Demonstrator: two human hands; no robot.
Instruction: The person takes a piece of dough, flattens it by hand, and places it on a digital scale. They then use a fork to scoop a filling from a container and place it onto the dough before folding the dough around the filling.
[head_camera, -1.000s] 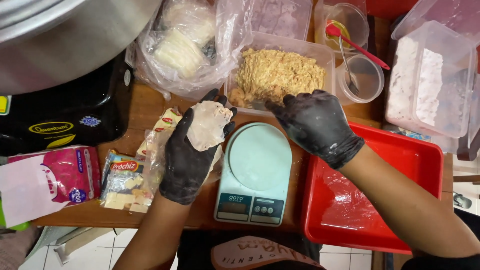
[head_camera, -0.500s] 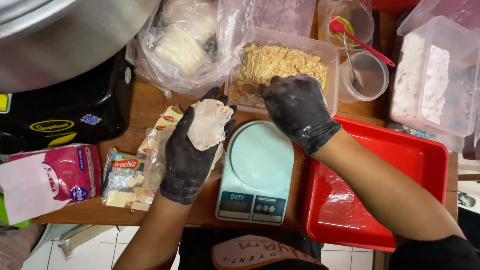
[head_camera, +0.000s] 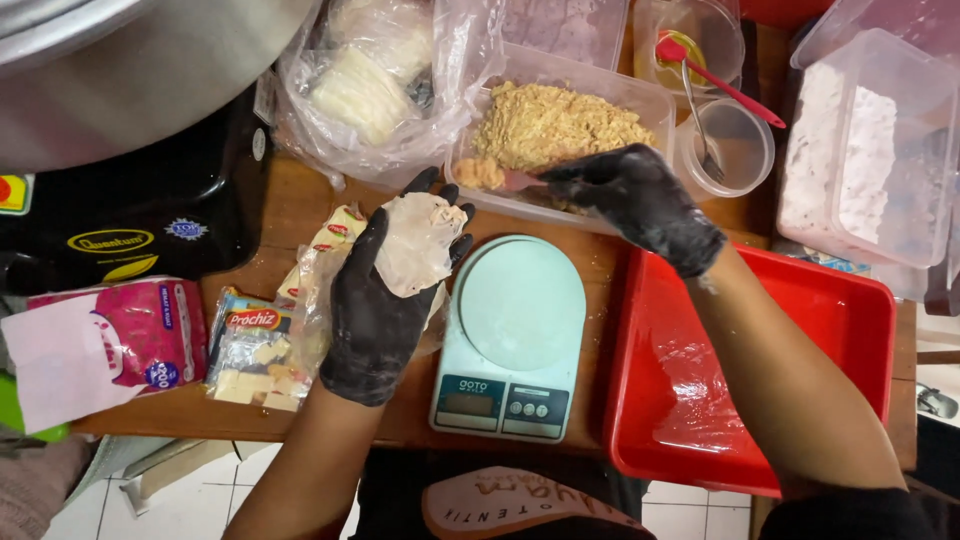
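Note:
Both my hands wear black gloves. My left hand (head_camera: 375, 310) is palm up over the table's left half, and a thin pale round wrapper (head_camera: 418, 240) lies across its fingers. My right hand (head_camera: 640, 205) reaches into a clear plastic container (head_camera: 655, 98) of tan crumbly filling (head_camera: 560, 125). It grips a small pinkish spoon (head_camera: 515, 181) carrying a lump of filling at the container's near left corner. A pale green digital kitchen scale (head_camera: 515, 330) sits on the table between my two forearms with nothing on its plate.
A red tray (head_camera: 850, 300) sits under my right forearm. At the left are a cheese packet (head_camera: 250, 350) and a pink tissue pack (head_camera: 120, 335). Behind stand a bag of wrappers (head_camera: 360, 90), a cup holding a fork (head_camera: 735, 150), a floury tub (head_camera: 860, 150) and a metal pot (head_camera: 120, 70).
My right hand has moved from above the scale up and left into the filling container. My left hand with the wrapper has stayed in place.

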